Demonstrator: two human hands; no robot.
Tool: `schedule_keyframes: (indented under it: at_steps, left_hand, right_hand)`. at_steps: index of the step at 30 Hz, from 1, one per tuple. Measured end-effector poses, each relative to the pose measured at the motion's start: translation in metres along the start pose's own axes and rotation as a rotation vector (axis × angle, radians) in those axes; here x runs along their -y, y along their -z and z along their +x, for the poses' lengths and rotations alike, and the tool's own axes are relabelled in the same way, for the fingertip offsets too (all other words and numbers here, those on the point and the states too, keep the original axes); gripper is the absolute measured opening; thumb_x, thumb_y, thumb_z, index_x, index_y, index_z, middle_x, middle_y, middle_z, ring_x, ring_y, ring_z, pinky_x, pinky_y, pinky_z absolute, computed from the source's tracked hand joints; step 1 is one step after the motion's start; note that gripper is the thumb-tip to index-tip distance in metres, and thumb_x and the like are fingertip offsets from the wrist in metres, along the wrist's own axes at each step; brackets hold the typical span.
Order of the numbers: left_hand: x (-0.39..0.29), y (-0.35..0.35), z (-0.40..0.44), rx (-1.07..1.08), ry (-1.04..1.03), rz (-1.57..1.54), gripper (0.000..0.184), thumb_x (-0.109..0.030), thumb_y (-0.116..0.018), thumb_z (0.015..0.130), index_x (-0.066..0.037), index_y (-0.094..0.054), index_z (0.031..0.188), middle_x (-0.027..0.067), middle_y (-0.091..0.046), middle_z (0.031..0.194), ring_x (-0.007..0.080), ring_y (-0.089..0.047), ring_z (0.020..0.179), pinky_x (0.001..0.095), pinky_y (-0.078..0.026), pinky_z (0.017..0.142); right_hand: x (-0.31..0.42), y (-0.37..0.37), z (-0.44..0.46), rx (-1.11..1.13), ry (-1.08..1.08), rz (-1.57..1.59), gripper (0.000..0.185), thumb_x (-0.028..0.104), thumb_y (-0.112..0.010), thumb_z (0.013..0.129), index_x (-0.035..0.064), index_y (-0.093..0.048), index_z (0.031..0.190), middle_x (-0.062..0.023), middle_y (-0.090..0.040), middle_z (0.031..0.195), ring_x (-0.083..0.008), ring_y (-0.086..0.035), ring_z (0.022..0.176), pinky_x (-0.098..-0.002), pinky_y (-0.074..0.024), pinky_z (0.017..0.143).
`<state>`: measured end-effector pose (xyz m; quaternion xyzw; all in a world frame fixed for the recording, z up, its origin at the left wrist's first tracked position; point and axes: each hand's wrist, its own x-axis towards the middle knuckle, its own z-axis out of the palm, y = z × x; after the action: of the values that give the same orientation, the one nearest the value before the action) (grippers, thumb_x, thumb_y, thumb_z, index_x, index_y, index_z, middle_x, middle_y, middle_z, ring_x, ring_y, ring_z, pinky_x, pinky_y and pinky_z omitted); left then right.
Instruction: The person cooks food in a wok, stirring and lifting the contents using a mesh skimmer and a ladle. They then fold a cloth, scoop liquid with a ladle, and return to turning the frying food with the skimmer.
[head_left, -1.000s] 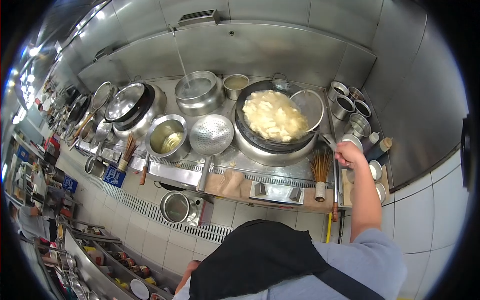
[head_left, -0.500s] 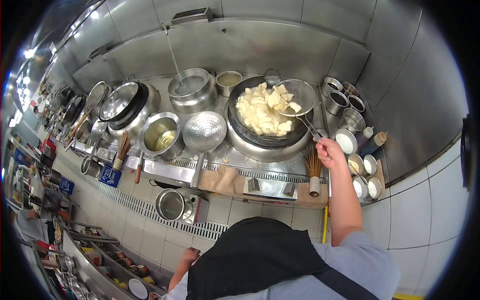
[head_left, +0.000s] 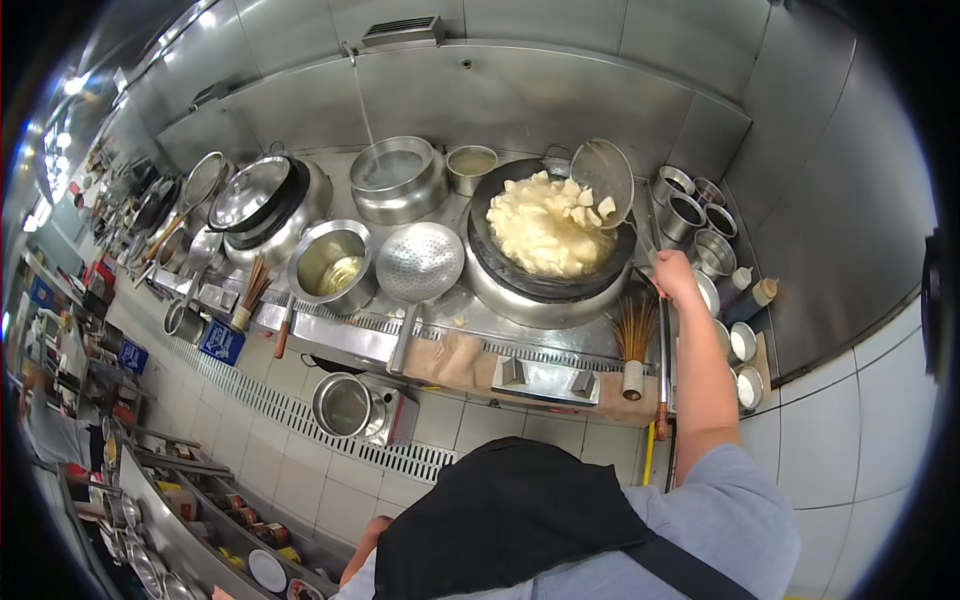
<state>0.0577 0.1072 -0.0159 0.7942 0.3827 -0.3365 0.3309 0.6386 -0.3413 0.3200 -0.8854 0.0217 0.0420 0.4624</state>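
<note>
My right hand (head_left: 676,277) is closed round the handle of a wire-mesh strainer (head_left: 606,178). The strainer is tilted over the right rim of a large black wok (head_left: 488,254), with a few pale pieces at its lower edge. Pale yellow chunks of food (head_left: 545,232) fill much of the wok, in cloudy liquid. My left hand (head_left: 374,530) hangs low beside the black apron; its fingers are hidden.
A perforated ladle (head_left: 421,262) and a deep pot (head_left: 334,268) lie left of the wok. Water runs into a round basin (head_left: 397,180). A bamboo brush (head_left: 634,345) stands before the wok; metal containers (head_left: 714,252) and bottles (head_left: 762,293) are at right.
The strainer dipped into the food, lifted some pieces and now tilts at the wok's right rim. Some pieces have slid toward its lower edge. My left hand has dropped partly behind the apron.
</note>
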Motion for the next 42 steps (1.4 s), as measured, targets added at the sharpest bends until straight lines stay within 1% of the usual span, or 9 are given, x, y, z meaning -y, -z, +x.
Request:
schedule_keyframes:
  at_steps: [1,4,7,11,13,14,16,29,42]
  left_hand:
    - [0.004,-0.003,0.001,0.006,0.004,-0.002,0.044,-0.04,-0.056,0.08,-0.004,-0.064,0.104,0.0163,-0.066,0.097,0.0315,-0.061,0.096,0.0398,-0.047,0.085]
    - [0.01,-0.01,0.0,0.014,0.015,-0.013,0.044,-0.041,-0.056,0.08,-0.004,-0.064,0.104,0.0163,-0.066,0.098,0.0316,-0.061,0.097,0.0398,-0.047,0.085]
    - [0.01,-0.011,0.0,0.017,0.015,-0.019,0.044,-0.041,-0.056,0.08,-0.004,-0.064,0.104,0.0163,-0.066,0.098,0.0317,-0.061,0.097,0.0399,-0.047,0.085]
    - [0.006,-0.009,0.002,0.013,0.0,-0.029,0.044,-0.041,-0.056,0.08,-0.004,-0.064,0.103,0.0164,-0.066,0.098,0.0318,-0.061,0.097,0.0401,-0.047,0.085]
    - [0.001,-0.006,0.005,0.006,-0.012,-0.034,0.044,-0.041,-0.056,0.08,-0.005,-0.064,0.103,0.0164,-0.066,0.098,0.0319,-0.061,0.097,0.0401,-0.047,0.085]
    - [-0.002,-0.004,0.004,0.003,-0.018,-0.038,0.044,-0.041,-0.056,0.08,-0.005,-0.064,0.103,0.0164,-0.066,0.099,0.0319,-0.061,0.097,0.0401,-0.047,0.085]
    - [-0.009,0.001,0.006,-0.007,-0.029,-0.046,0.044,-0.041,-0.056,0.08,-0.005,-0.064,0.103,0.0164,-0.066,0.099,0.032,-0.061,0.097,0.0402,-0.047,0.085]
    - [-0.005,0.009,0.014,0.01,-0.029,-0.014,0.045,-0.042,-0.055,0.081,-0.005,-0.065,0.103,0.0165,-0.065,0.1,0.0324,-0.061,0.098,0.0406,-0.047,0.085]
    - [-0.038,0.034,0.025,-0.019,-0.096,-0.024,0.045,-0.043,-0.055,0.081,-0.005,-0.065,0.102,0.0166,-0.065,0.101,0.0328,-0.06,0.099,0.041,-0.047,0.086]
  right_hand:
    - [0.007,0.006,0.0,-0.028,0.034,-0.233,0.022,0.008,-0.041,0.083,-0.003,-0.06,0.087,-0.0216,-0.061,0.07,-0.0292,-0.06,0.049,-0.0387,-0.0465,0.047]
    - [0.001,0.008,0.005,-0.317,0.456,-0.624,0.023,0.011,-0.044,0.083,-0.0037,-0.061,0.089,-0.0265,-0.062,0.084,-0.0404,-0.062,0.077,-0.0436,-0.0494,0.071]
    - [0.038,0.016,-0.019,-0.222,0.262,-0.527,0.024,0.013,-0.047,0.081,-0.0037,-0.062,0.091,-0.0271,-0.059,0.093,-0.0441,-0.054,0.096,-0.0449,-0.0443,0.085]
    - [0.021,0.011,-0.006,-0.233,0.41,-0.488,0.022,0.011,-0.046,0.082,-0.0037,-0.061,0.089,-0.0272,-0.061,0.085,-0.0426,-0.06,0.081,-0.0448,-0.0488,0.074]
    - [0.031,-0.002,-0.012,-0.043,0.123,-0.356,0.019,0.009,-0.045,0.082,-0.0035,-0.06,0.084,-0.0247,-0.062,0.073,-0.0375,-0.062,0.058,-0.0433,-0.0494,0.057]
    - [0.006,-0.013,0.006,-0.005,0.121,-0.191,0.02,0.01,-0.044,0.085,-0.0011,-0.056,0.074,-0.01,-0.053,0.054,-0.0181,-0.047,0.033,-0.0333,-0.0355,0.034]
    - [0.0,-0.016,-0.003,0.097,0.03,-0.005,0.015,0.009,-0.044,0.084,0.0012,-0.054,0.076,-0.0049,-0.049,0.052,-0.0143,-0.041,0.032,-0.0302,-0.0295,0.031]
    - [0.019,0.031,-0.084,0.184,-0.008,0.125,0.016,0.01,-0.046,0.087,-0.0004,-0.055,0.095,-0.0011,-0.048,0.055,-0.0077,-0.036,0.033,-0.0242,-0.0257,0.033]
    - [0.004,0.021,-0.076,0.118,0.057,-0.061,0.016,0.012,-0.046,0.088,-0.0004,-0.057,0.088,-0.0066,-0.052,0.056,-0.0154,-0.045,0.035,-0.0305,-0.0367,0.037]
